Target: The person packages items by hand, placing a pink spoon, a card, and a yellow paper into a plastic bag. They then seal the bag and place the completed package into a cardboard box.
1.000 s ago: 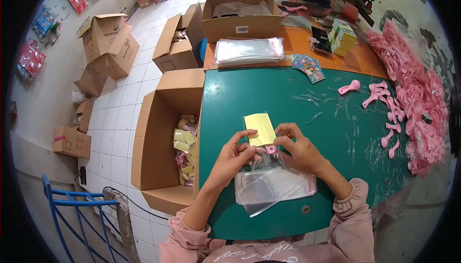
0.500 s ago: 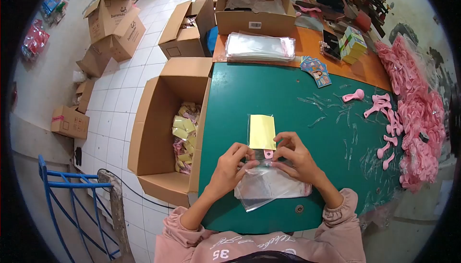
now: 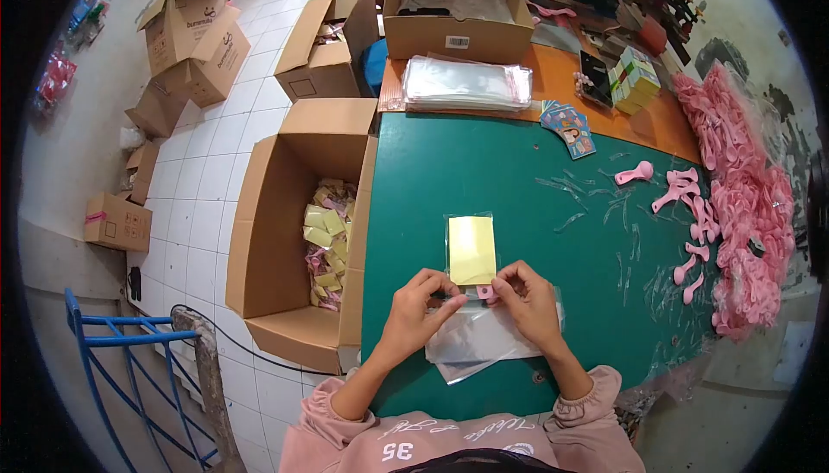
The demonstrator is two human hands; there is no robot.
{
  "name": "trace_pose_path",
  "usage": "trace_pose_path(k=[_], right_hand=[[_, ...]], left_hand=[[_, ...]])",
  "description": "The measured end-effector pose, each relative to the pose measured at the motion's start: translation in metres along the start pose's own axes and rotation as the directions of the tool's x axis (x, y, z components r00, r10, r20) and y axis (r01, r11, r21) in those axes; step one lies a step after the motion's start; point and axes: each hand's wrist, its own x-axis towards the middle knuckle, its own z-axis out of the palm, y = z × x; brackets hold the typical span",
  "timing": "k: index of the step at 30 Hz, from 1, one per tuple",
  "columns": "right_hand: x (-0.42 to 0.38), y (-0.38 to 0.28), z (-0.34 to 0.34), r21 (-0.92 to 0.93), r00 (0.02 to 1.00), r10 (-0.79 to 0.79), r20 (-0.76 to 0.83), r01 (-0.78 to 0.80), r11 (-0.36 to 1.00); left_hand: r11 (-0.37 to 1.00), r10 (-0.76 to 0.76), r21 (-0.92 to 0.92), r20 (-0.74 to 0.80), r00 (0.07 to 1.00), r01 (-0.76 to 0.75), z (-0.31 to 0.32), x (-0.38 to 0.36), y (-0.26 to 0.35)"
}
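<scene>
A clear bag with a yellow card in it lies on the green table in front of my hands, the end of a pink piece showing below the card. My left hand pinches the bag's lower left edge between thumb and fingers. At its lower right corner, by the pink end, my right hand has thumb and fingers closed on the plastic. Beneath both hands is a stack of empty clear bags, partly hidden by them.
An open carton with packed yellow-card bags stands left of the green table. Pink spoons, plastic strips and a large pink heap lie right. Blue cards, a bag stack and a box are farther back.
Both hands and the bag with the yellow card have shifted slightly toward my body. My left thumb and my right fingers have changed position on the bag's lower edge.
</scene>
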Motion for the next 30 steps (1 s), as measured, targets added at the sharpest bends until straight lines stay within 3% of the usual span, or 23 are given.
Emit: trace_pose_path(k=[2, 9, 15, 17, 18, 20, 22, 24, 25, 26, 28, 30], right_hand=[[0.001, -0.001, 0.002, -0.047, 1.000, -0.006, -0.031, 0.005, 0.999], [0.002, -0.001, 0.007, 0.076, 0.992, 0.054, -0.118, -0.045, 0.996], [0.001, -0.002, 0.008, 0.020, 0.996, -0.001, -0.086, 0.003, 1.000], [-0.001, -0.008, 0.006, 0.004, 0.998, 0.022, -0.064, -0.022, 1.000], [-0.001, -0.010, 0.002, -0.135, 0.997, -0.067, -0.037, 0.062, 0.989], [0.001, -0.017, -0.009, -0.403, 0.975, -0.218, 0.042, 0.216, 0.889], [0.019, -0.022, -0.039, -0.542, 0.931, -0.363, 0.026, 0.318, 0.778], [0.050, -0.034, -0.092, -0.689, 0.922, -0.388, -0.009, 0.275, 0.671], [0.074, -0.024, -0.128, -0.795, 0.846, -0.533, -0.012, 0.315, 0.518], [0.093, -0.026, -0.162, -0.868, 0.814, -0.580, 0.020, 0.302, 0.393], [0.119, -0.027, -0.220, -0.957, 0.823, -0.548, 0.152, 0.262, 0.128], [0.126, -0.023, -0.238, -0.982, 0.887, -0.446, 0.120, 0.171, 0.075]], left_hand=[[0.998, -0.051, -0.037, -0.006, 0.999, 0.051, 0.000, 0.000, -0.002], [0.958, -0.172, -0.251, -0.115, 0.978, 0.139, 0.007, -0.001, -0.006], [0.973, -0.172, -0.162, -0.024, 0.985, 0.166, 0.005, -0.001, -0.007], [0.983, -0.149, -0.119, -0.067, 0.987, 0.141, 0.004, -0.001, 0.000], [0.987, -0.131, -0.101, -0.080, 0.988, 0.123, 0.005, 0.000, 0.002], [0.961, -0.187, -0.205, 0.005, 0.982, 0.184, -0.001, -0.001, -0.003], [0.890, -0.251, -0.382, 0.049, 0.967, 0.250, -0.015, -0.002, -0.002], [0.912, -0.270, -0.327, -0.027, 0.962, 0.247, -0.039, -0.007, 0.004], [0.919, -0.250, -0.338, -0.108, 0.962, 0.201, -0.051, -0.012, 0.005], [0.926, -0.230, -0.344, -0.191, 0.954, 0.154, -0.065, -0.016, 0.004], [0.954, -0.171, -0.297, -0.411, 0.895, 0.046, -0.092, -0.022, -0.003], [0.979, -0.133, -0.202, -0.495, 0.859, 0.035, -0.127, -0.029, -0.018]])
